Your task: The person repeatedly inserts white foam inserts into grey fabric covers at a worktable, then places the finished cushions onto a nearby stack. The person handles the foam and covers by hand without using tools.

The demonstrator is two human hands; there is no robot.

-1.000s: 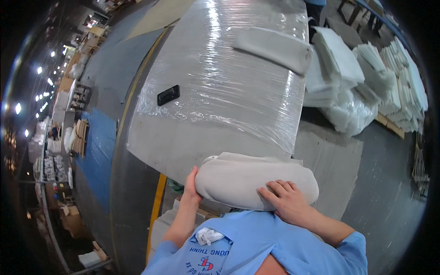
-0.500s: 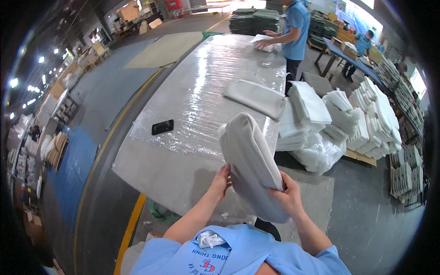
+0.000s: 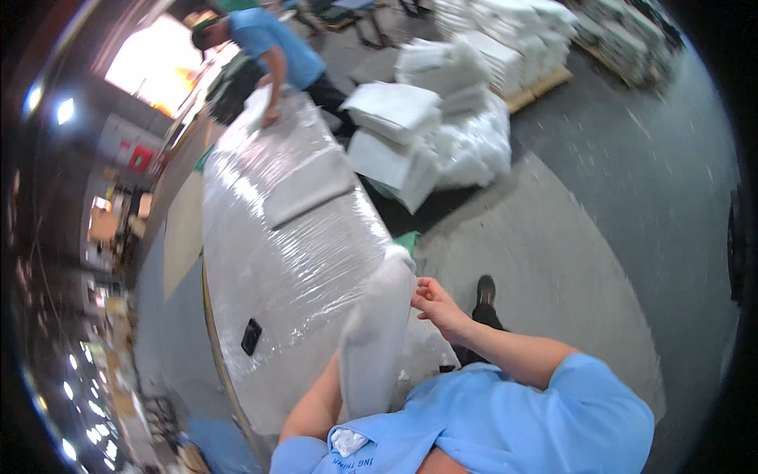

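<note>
A folded, pale grey padded fabric piece (image 3: 373, 336) stands upright in front of me, close to my chest. It rests against my left arm; my left hand is hidden behind it, so its fingers do not show. Beside the piece's right edge is my right hand (image 3: 444, 312), fingers apart and slightly bent, with nothing seen in it. A similar folded grey piece (image 3: 312, 186) lies on the film-wrapped table (image 3: 241, 217). A black phone (image 3: 251, 336) is on the table's left part.
Across the table a co-worker (image 3: 276, 47) in blue bends over its far end, one hand on the surface. White folded stacks (image 3: 395, 110) and a plastic-wrapped bundle (image 3: 474, 146) stand on the floor to the right. More white piles (image 3: 513, 47) sit on a pallet behind.
My view has turned right. The padded piece has swung upright toward my left arm, its lower part now near my chest. My right hand has come off its side, and my left hand has gone behind it.
</note>
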